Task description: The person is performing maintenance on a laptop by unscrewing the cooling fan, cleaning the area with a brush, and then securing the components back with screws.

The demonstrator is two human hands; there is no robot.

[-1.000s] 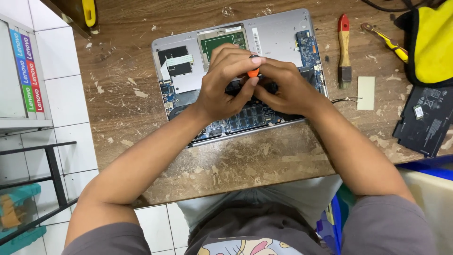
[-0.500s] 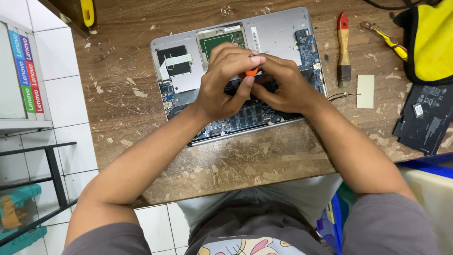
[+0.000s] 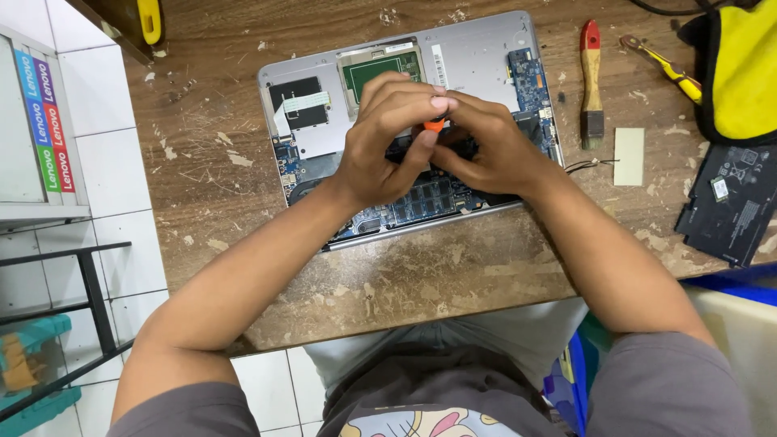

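Both hands, left hand (image 3: 387, 142) and right hand (image 3: 486, 150), crowd the middle of the opened laptop (image 3: 477, 57); forearms block approach from the near edge. Bare wooden tabletop (image 3: 210, 162) left of laptop gives free passage. To the right, brush (image 3: 592, 81), cream card (image 3: 629, 156), thin wire (image 3: 589, 166) & black battery pack (image 3: 732, 202) clutter the way. Yellow-handled screwdriver (image 3: 660, 63) sits by the yellow bag (image 3: 740, 69).
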